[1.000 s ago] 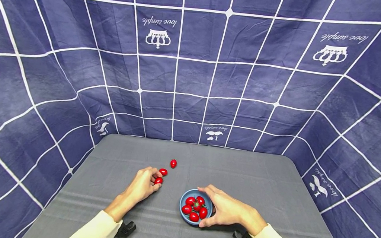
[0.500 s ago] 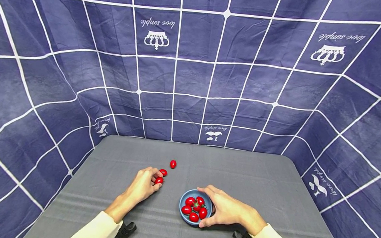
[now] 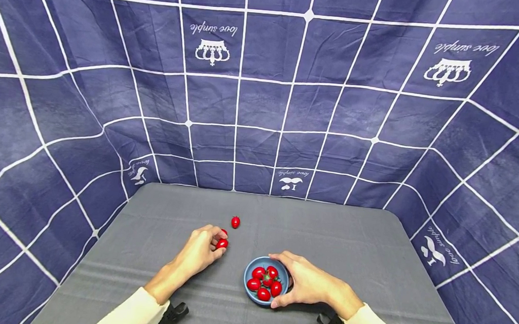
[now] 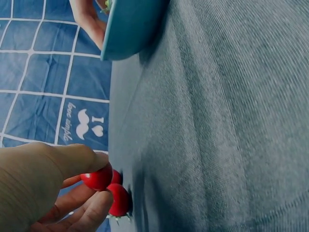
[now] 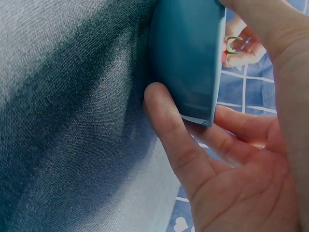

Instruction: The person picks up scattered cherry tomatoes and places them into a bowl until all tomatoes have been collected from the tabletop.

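My left hand (image 3: 198, 246) pinches a red cherry tomato (image 3: 222, 243) between thumb and fingertips, left of the bowl. In the left wrist view the pinched tomato (image 4: 98, 179) appears raised off the cloth. Two more cherry tomatoes lie beyond it: the nearer (image 4: 118, 199) is partly hidden by my fingers in the head view, and the farther (image 3: 235, 222) lies in the open. My right hand (image 3: 311, 283) grips the right side of a small blue bowl (image 3: 263, 261), thumb at the near rim and fingers around the far side. Several cherry tomatoes (image 3: 264, 294) with green stems lie inside the bowl.
A grey cloth (image 3: 336, 239) covers the table under everything. Dark blue fabric with white grid lines (image 3: 264, 101) hangs behind the table and along both sides. Black straps (image 3: 176, 312) sit at both wrists by the cream sleeves.
My left hand has moved slightly right and away from me, carrying the pinched cherry tomato, and now covers more of the tomato behind it. My right hand and the bowl stay put.
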Available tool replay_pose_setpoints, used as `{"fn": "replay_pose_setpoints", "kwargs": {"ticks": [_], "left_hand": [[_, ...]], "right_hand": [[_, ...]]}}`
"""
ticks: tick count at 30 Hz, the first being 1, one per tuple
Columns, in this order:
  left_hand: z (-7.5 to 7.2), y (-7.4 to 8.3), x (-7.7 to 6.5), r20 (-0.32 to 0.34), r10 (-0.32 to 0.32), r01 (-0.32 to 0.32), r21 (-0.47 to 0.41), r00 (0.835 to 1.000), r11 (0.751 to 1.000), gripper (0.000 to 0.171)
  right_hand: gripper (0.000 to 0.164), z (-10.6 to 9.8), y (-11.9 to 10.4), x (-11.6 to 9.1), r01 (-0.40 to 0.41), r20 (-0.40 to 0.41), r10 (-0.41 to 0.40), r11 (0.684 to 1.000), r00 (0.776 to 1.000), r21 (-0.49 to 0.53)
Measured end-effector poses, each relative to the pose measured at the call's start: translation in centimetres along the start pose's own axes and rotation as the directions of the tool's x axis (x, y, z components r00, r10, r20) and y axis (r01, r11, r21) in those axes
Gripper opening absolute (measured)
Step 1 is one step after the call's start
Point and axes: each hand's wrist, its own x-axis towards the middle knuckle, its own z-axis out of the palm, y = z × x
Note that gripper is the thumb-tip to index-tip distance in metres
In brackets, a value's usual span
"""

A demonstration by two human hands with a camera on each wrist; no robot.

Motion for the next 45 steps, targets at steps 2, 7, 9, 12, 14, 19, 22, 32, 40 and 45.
{"fn": "replay_pose_setpoints", "kwargs": {"ticks": [2, 7, 9, 12, 14, 19, 22, 32, 40, 45], "left_hand": [[0.0, 0.2, 0.0, -0.001, 0.015, -0.015, -0.009, 1.000, 1.000, 0.024], [0.1, 0.8, 0.0, -0.003, 0.035, -0.035, -0.019, 0.999, 0.999, 0.024], [0.1, 0.9, 0.0, -0.001, 0.041, -0.041, -0.020, 0.999, 0.999, 0.023], [0.3, 1.2, -0.1, 0.003, 0.050, -0.049, -0.025, 0.999, 0.998, 0.024], [0.3, 1.4, -0.1, 0.003, 0.055, -0.054, -0.031, 0.999, 0.998, 0.024], [0.6, 2.0, -0.1, 0.008, 0.072, -0.071, -0.030, 0.997, 0.997, 0.024], [0.7, 2.4, -0.1, 0.017, 0.087, -0.086, -0.044, 0.996, 0.995, 0.024], [1.3, 4.0, 0.2, 0.053, 0.157, -0.152, -0.077, 0.986, 0.985, 0.026], [2.0, 5.2, 0.4, 0.098, 0.199, -0.189, -0.104, 0.975, 0.976, 0.026], [2.4, 5.9, 0.4, 0.111, 0.225, -0.213, -0.113, 0.968, 0.971, 0.026]], "right_hand": [[0.103, 0.0, 0.0, 0.0, -0.001, 0.002, 0.001, 1.000, 1.000, 0.007], [0.103, 0.0, 0.0, 0.1, -0.009, 0.013, 0.009, 1.000, 1.000, 0.022], [0.103, 0.0, 0.0, 0.0, -0.011, 0.015, 0.011, 1.000, 1.000, 0.020], [0.104, 0.0, 0.0, 0.0, -0.011, 0.016, 0.011, 1.000, 1.000, 0.017], [0.104, 0.0, 0.0, 0.0, -0.009, 0.013, 0.008, 1.000, 1.000, 0.015], [0.103, -0.1, 0.1, 0.0, -0.010, 0.020, 0.008, 0.998, 1.000, 0.066], [0.103, -0.1, 0.2, 0.0, -0.014, 0.027, 0.012, 0.996, 1.000, 0.091], [0.102, -0.3, 0.0, 0.3, -0.005, 0.031, 0.001, 0.994, 1.000, 0.107], [0.102, -0.3, 0.1, 0.4, 0.012, 0.025, -0.015, 0.994, 1.000, 0.107], [0.102, -0.2, 0.1, 0.4, 0.018, 0.017, -0.020, 0.997, 1.000, 0.078]]}}
